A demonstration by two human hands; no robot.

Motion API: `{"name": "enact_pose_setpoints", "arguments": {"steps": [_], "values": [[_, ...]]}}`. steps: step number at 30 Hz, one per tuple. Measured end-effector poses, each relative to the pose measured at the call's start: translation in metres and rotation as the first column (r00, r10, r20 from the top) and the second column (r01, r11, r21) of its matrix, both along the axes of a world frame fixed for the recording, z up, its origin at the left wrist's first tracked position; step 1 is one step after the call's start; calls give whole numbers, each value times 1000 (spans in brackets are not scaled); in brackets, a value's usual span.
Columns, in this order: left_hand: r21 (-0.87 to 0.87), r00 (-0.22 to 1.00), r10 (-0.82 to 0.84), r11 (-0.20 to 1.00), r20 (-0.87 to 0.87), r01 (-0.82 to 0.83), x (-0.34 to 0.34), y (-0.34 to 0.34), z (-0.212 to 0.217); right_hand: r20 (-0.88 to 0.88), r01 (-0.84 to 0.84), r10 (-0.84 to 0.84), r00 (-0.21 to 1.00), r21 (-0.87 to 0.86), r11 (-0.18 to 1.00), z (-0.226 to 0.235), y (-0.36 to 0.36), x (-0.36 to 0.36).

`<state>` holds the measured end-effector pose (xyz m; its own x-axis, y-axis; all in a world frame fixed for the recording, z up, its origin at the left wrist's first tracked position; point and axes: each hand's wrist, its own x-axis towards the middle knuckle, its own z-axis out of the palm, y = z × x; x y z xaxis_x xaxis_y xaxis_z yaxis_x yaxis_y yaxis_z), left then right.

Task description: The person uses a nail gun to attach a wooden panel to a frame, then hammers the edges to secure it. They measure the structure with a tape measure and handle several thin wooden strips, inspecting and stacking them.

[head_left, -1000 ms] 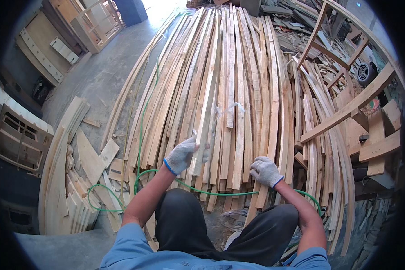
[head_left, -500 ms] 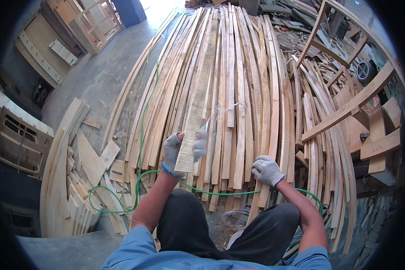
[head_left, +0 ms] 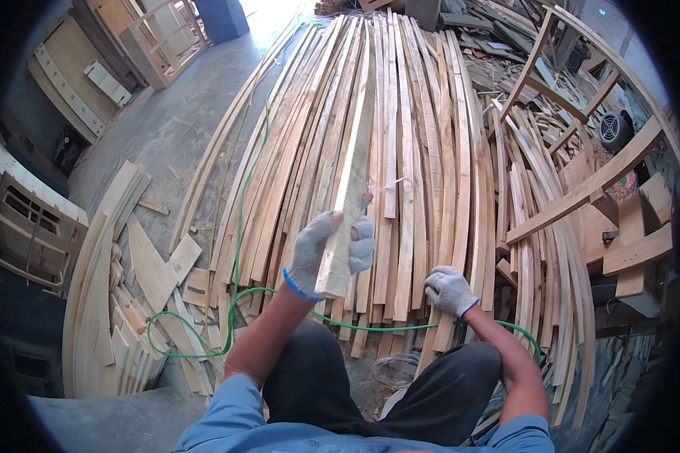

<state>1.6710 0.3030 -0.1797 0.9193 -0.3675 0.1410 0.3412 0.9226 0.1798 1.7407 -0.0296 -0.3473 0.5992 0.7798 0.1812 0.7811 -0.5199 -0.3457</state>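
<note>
My left hand (head_left: 326, 255), in a grey knit glove with a blue cuff, is wrapped round the near end of a long wooden strip (head_left: 353, 177). Its thumb lies on the left side and its fingers on the right. The strip is raised at this end and stretches away over the other strips. Farther right, my right hand (head_left: 451, 291), gloved alike, is over the near ends of the wooden strips (head_left: 419, 249) with its fingers curled; whatever is under them is hidden. A torn whitish tie (head_left: 389, 183) lies just beyond my left hand.
A green hose (head_left: 370, 328) crosses the near strip ends and loops left. Stacked curved boards (head_left: 102, 279) stand at left on the grey floor (head_left: 181, 124). At right are a wooden frame (head_left: 582, 200), a motor (head_left: 613, 130) and piled offcuts (head_left: 499, 68).
My left hand has shifted right with the strip. The strip has turned, so a bright narrow edge shows beside its broader face. My right hand has stayed nearly still.
</note>
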Motion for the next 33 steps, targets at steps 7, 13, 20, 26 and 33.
{"name": "enact_pose_setpoints", "arguments": {"steps": [7, 13, 20, 26, 33], "values": [[-135, 992, -101, 985, 71, 110, -10, -2, 0, -4, 16, -16, 1000, 5, 1000, -1, -3, -1], [127, 998, 47, 990, 52, -53, -12, -8, -2, -8, 18, -18, 1000, 8, 1000, -1, -2, -1], [254, 999, 13, 967, 48, -25, -9, -12, -5, -9, 23, -23, 1000, 11, 1000, -2, -5, -1], [679, 988, 80, 733, -134, 33, -9, -19, -31, -22, 23, -23, 999, -1, 1000, -4, -3, -1], [772, 976, -211, -613, 45, -169, 21, 26, -138, -32, 48, -48, 998, 8, 999, -1, -1, -2]]}}
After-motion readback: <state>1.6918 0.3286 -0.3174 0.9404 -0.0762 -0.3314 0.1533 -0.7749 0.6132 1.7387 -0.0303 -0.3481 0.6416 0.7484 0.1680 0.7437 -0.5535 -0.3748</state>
